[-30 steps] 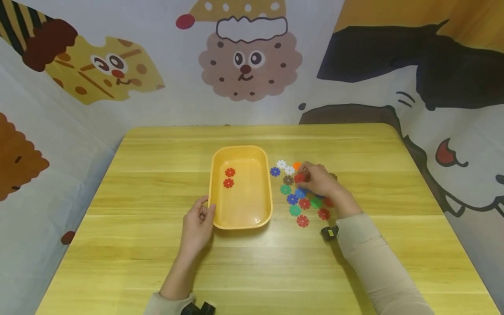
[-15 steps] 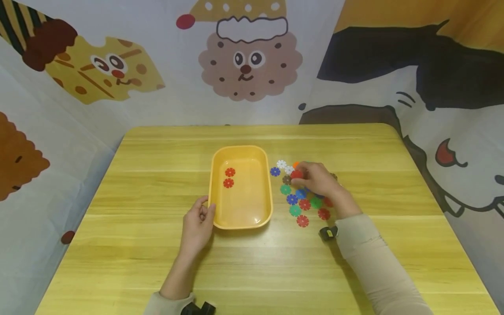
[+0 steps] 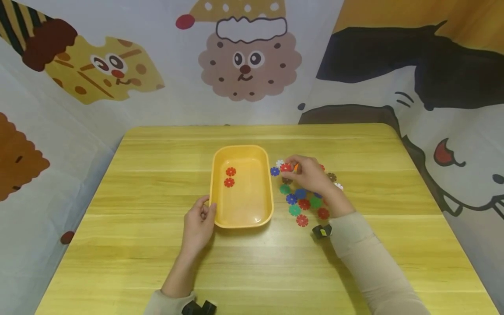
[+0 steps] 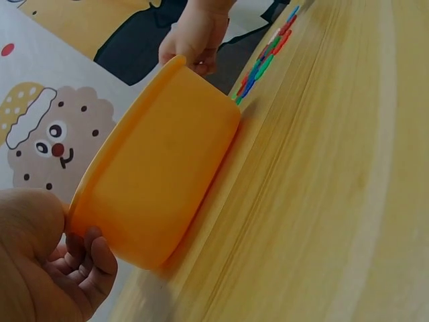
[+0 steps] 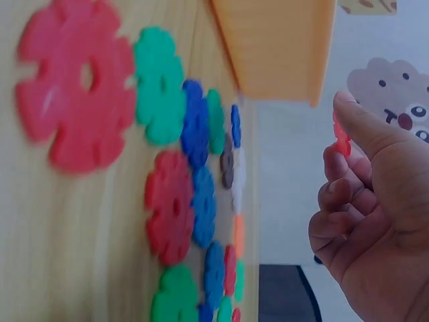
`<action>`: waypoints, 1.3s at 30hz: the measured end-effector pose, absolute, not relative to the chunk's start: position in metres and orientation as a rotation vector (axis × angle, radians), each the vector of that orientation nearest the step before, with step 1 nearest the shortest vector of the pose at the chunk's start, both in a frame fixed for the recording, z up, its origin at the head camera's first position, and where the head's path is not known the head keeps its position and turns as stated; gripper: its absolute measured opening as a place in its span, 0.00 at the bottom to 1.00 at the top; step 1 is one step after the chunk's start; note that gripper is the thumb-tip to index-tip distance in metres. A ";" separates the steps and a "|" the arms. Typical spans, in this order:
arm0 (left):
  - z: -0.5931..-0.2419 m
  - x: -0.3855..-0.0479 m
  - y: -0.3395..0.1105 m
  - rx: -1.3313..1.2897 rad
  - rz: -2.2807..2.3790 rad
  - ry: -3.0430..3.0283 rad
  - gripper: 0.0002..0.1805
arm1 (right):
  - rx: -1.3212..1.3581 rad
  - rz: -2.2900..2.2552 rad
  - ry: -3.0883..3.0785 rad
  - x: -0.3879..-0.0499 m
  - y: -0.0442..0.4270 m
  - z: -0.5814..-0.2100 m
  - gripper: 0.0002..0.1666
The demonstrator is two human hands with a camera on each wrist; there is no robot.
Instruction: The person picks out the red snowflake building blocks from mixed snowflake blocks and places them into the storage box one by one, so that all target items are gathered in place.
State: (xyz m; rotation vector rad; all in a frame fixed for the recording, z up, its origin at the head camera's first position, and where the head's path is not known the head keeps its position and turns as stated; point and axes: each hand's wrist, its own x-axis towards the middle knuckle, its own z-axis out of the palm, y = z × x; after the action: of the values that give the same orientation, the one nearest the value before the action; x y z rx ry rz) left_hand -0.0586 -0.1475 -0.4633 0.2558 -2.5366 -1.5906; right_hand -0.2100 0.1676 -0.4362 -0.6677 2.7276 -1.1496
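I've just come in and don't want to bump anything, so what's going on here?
A person is handling flower-shaped plastic discs at a wooden table. The right hand pinches a red disc, held up off the table, to the right of the yellow tray. The left hand grips the tray's rim at its near left side. Two red discs lie in the tray, while the loose discs, in several colours, lie on the table to its right.

Flower-shaped discs dot a wood-grain worktop before hangings printed with a smiling biscuit in a playroom-like corner; whether home or school is unclear.
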 end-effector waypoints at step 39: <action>-0.468 -0.062 -0.145 0.221 -1.593 -2.523 0.20 | -0.970 -0.978 2.671 -0.195 0.060 -0.429 0.25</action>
State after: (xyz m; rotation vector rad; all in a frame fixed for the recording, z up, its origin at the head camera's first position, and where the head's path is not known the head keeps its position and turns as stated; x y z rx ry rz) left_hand -0.0617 -0.1452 -0.4679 0.2211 -2.5231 -1.5934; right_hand -0.1948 0.0603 -0.4294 -0.9703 2.6709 -0.9782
